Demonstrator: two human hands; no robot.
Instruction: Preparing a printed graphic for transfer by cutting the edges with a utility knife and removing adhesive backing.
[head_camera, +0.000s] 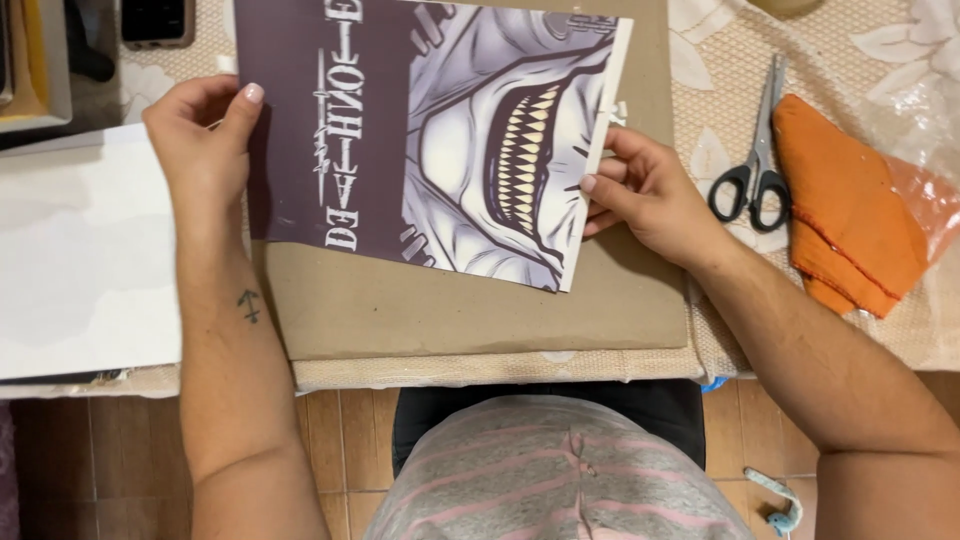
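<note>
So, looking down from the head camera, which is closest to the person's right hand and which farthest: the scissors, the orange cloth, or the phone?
From the right hand:
1. Scissors, just to its right on the tablecloth.
2. Orange cloth, farther right, beyond the scissors.
3. Phone, far off at the top left corner, past the printed sheet.

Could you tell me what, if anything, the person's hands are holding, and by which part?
Both hold a purple-and-white printed paper sheet: the left hand grips its left edge, the right hand pinches its white right edge.
</note>
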